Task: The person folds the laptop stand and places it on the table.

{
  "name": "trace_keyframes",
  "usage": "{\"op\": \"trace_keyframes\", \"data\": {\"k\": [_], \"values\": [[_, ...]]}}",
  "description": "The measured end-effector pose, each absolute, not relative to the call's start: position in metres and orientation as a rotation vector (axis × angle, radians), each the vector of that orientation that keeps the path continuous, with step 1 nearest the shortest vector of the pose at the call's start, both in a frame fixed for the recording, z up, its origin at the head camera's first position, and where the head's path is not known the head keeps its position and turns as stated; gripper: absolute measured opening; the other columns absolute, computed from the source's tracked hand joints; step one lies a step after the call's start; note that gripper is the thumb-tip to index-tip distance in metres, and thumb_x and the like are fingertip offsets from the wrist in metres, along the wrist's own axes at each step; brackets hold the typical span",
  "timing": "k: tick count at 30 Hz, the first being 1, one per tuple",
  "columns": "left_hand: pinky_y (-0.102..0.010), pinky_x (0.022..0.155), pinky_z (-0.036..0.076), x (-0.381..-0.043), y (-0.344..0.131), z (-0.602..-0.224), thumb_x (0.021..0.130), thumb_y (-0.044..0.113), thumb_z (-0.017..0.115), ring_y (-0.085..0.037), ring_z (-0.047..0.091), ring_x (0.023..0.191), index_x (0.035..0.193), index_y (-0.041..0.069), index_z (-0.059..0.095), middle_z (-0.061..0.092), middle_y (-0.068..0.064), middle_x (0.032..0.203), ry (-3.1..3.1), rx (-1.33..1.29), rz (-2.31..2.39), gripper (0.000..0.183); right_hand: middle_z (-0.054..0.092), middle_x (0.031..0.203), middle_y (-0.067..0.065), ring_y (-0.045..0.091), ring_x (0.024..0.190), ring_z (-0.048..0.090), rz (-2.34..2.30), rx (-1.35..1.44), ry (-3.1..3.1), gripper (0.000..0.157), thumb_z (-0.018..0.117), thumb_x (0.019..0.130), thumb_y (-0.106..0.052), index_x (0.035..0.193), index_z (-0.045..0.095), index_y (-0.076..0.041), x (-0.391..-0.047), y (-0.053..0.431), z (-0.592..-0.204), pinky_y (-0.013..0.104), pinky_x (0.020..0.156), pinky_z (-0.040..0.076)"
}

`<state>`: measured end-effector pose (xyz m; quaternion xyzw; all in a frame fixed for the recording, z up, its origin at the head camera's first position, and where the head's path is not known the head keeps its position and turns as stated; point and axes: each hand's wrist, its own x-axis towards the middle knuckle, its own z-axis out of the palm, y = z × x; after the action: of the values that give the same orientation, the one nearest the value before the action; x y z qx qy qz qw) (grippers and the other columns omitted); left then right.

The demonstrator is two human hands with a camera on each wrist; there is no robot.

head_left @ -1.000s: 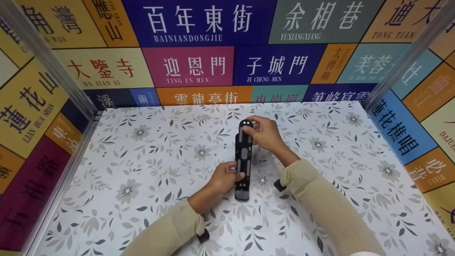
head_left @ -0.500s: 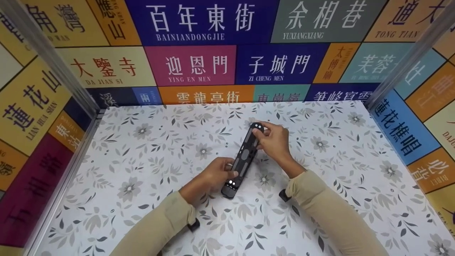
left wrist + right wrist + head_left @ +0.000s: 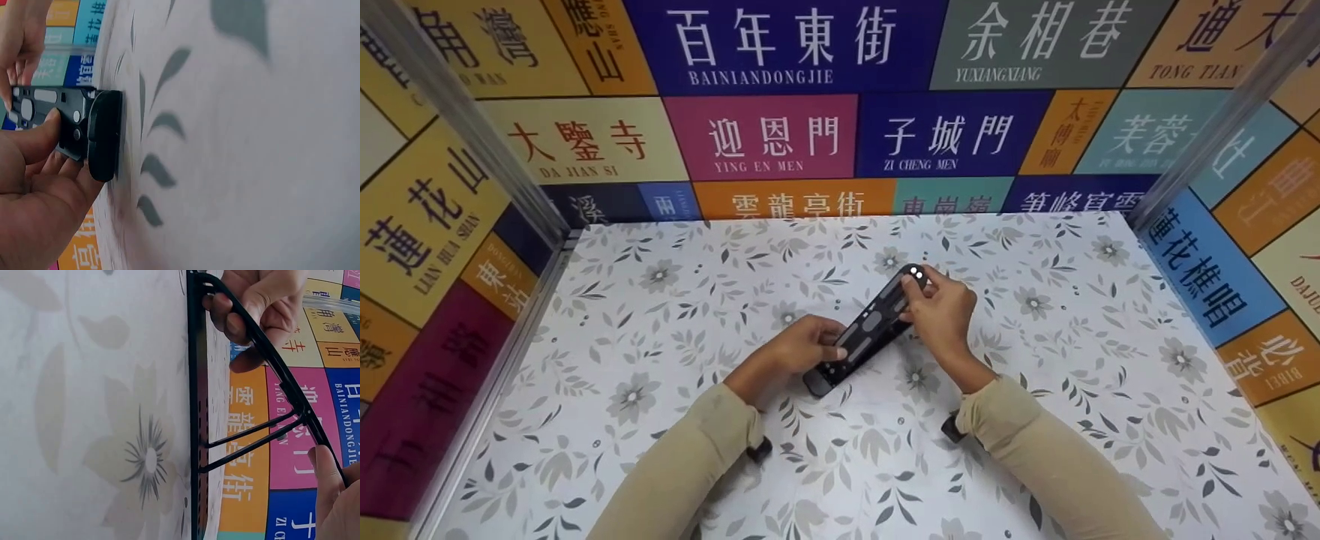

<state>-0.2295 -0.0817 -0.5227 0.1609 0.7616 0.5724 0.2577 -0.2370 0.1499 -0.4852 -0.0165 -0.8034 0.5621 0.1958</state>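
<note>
A slim black folding stand [image 3: 872,322] with grey pads lies diagonally on the table, its far end pointing right. My left hand [image 3: 804,345] grips the near end, thumb on the top plate and fingers around the side. At the raised far end, my right hand [image 3: 949,306] pinches the plate between thumb and fingers. The right wrist view shows the top plate [image 3: 277,364] tilted up from the flat base [image 3: 197,410], with two thin struts [image 3: 253,439] between them. In the left wrist view, the rounded hinge end [image 3: 105,135] sits close against the tablecloth.
A white tablecloth [image 3: 660,420] with grey leaves and flowers covers the table. Upright panels [image 3: 780,135] with coloured Chinese street-name blocks enclose the back and both sides. Metal posts [image 3: 1185,135] stand at the back corners.
Both hands have turned the stand clockwise, from nearly straight ahead to a diagonal. Its near end has swung left with my left hand, and its far end right with my right hand.
</note>
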Motion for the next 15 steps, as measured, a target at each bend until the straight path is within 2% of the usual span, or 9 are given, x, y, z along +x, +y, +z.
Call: {"op": "trace_keyframes", "data": {"k": [3,7,12,15], "values": [[-0.029,0.087,0.060,-0.235,-0.086,-0.523,0.095,-0.001,0.065,-0.015,0.072,0.093,0.120,-0.002,0.069,0.076,-0.016,0.110,2.096,0.502,1.503,0.025,0.076,0.086,0.022,0.019,0.050,0.070,1.582,-0.046,-2.225,0.045,0.075,0.093,-0.019,0.132,0.066,0.002,-0.237,0.150,-0.487,0.028,0.047,0.058],[-0.030,0.089,0.059,-0.235,-0.088,-0.522,0.097,0.002,0.065,-0.016,0.072,0.096,0.123,0.002,0.069,0.076,-0.013,0.112,2.095,0.505,1.474,0.027,0.076,0.084,0.021,0.022,0.051,0.070,1.581,-0.017,-2.222,0.046,0.075,0.094,-0.019,0.133,0.065,0.001,-0.237,0.150,-0.488,0.028,0.048,0.058],[-0.031,0.086,0.059,-0.229,-0.087,-0.521,0.096,0.003,0.067,-0.016,0.070,0.093,0.124,0.004,0.069,0.075,-0.011,0.107,2.171,0.462,1.487,0.029,0.076,0.083,0.020,0.021,0.057,0.073,1.650,0.031,-2.263,0.046,0.074,0.095,-0.022,0.135,0.065,-0.002,-0.237,0.155,-0.486,0.028,0.053,0.060],[-0.033,0.086,0.058,-0.220,-0.085,-0.517,0.094,0.006,0.071,-0.019,0.070,0.093,0.126,0.004,0.067,0.074,-0.011,0.105,2.380,0.454,1.424,0.032,0.076,0.091,0.019,0.023,0.067,0.076,1.750,0.059,-2.316,0.040,0.064,0.102,-0.031,0.132,0.067,-0.005,-0.239,0.161,-0.484,0.031,0.059,0.063]]}}
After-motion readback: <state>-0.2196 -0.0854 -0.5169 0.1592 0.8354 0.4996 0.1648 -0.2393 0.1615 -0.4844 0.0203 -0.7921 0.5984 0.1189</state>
